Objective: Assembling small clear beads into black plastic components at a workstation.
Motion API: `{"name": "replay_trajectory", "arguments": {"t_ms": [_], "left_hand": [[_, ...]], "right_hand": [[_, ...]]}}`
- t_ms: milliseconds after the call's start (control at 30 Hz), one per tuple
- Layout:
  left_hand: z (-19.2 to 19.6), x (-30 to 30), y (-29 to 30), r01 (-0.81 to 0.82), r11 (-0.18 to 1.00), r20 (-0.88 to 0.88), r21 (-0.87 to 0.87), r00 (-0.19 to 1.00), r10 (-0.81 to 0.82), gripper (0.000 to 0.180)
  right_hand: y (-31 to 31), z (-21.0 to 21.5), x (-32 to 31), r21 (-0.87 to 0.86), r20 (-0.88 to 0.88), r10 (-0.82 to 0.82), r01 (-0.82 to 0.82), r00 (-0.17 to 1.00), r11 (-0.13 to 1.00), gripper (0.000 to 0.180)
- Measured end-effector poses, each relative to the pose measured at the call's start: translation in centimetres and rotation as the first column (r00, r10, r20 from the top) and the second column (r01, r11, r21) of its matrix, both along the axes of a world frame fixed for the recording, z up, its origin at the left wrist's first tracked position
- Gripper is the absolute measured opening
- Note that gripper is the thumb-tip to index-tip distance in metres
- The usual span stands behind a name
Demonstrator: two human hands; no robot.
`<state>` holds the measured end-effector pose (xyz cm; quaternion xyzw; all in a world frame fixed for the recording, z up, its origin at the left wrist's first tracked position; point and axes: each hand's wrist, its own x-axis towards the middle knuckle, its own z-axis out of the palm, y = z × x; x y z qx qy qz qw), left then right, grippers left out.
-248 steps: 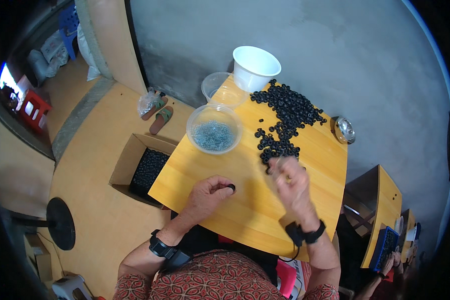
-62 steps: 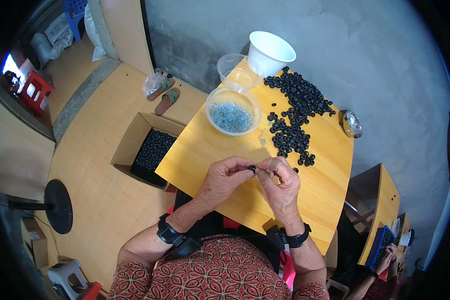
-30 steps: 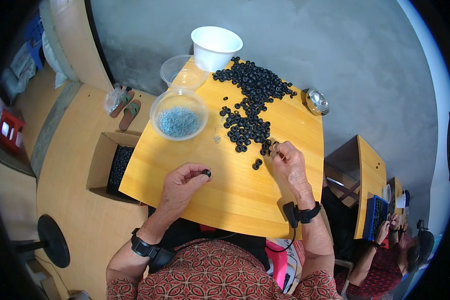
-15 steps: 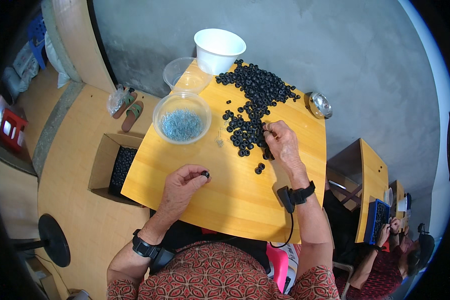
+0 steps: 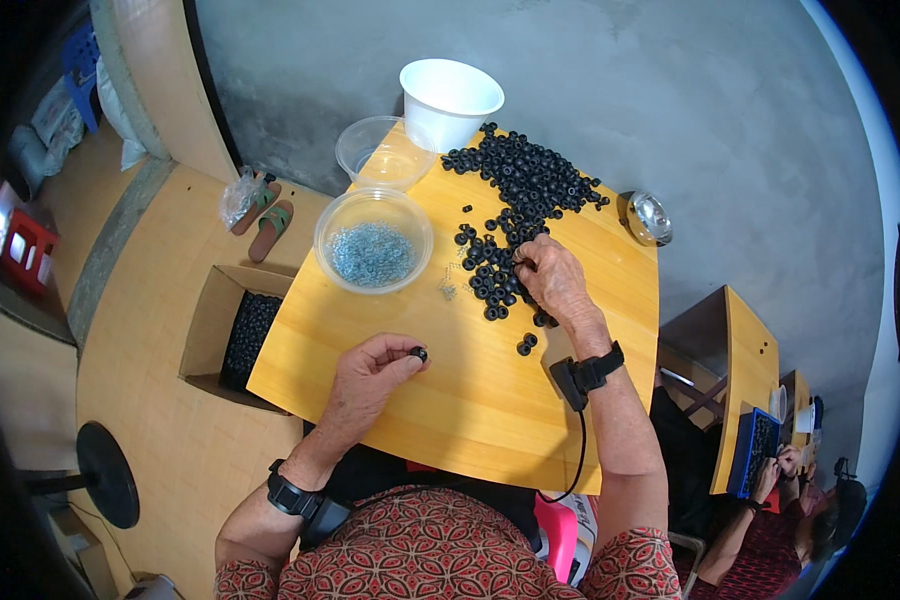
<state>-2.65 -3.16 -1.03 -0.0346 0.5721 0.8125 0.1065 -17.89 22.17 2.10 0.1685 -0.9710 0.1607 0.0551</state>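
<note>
My left hand is over the near left part of the wooden table. Its thumb and fingers pinch a small round black piece with a hole in it. My right hand reaches into the near end of a pile of such black pieces. Its thumb and forefinger are closed together there; whatever is between them is too small to make out. Left of the pile, a clear round tub holds many tiny bluish metal coils like springs. A few loose coils lie between tub and pile.
An empty clear tub and a white bowl stand at the far edge. A shiny metal bowl is beyond the right edge. Left below, a cardboard box contains more black pieces. A co-worker's hands work at a blue tray.
My right hand has shifted slightly left along the black pieces, its fingers still pinched. My left hand keeps its black piece in nearly the same place. The whole view has shifted a little.
</note>
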Motion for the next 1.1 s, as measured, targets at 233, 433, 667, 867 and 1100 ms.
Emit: {"name": "replay_trajectory", "arguments": {"t_ms": [233, 433, 667, 867, 1100], "left_hand": [[-0.4, 0.2, 0.0, -0.003, 1.0, -0.026, 0.028, 1.0, 0.004, 0.018], [-0.1, 0.6, 0.3, -0.059, 0.998, 0.022, 0.015, 0.998, 0.058, 0.017], [0.9, 0.8, 1.5, -0.083, 0.981, 0.0, 0.173, 0.996, 0.084, 0.023], [0.6, 1.4, 1.7, -0.083, 0.974, 0.0, 0.21, 0.996, 0.085, 0.022], [1.0, 1.7, 1.6, -0.084, 0.978, 0.023, 0.189, 0.996, 0.081, 0.021]], "right_hand": [[-0.3, -0.2, 0.3, 0.009, -0.076, 0.03, -0.03, 0.997, 1.0, 0.01], [-2.3, 2.8, 5.2, -0.508, 0.1, 0.018, 0.036, 0.995, 0.861, 0.008], [-5.5, 3.3, 12.4, -0.543, 0.066, 0.257, -0.182, 0.964, 0.82, 0.013], [-6.8, 3.0, 14.0, -0.526, 0.05, 0.27, -0.205, 0.962, 0.825, 0.019], [-7.2, 2.9, 14.5, -0.431, -0.105, 0.302, -0.317, 0.947, 0.845, 0.016]]}}
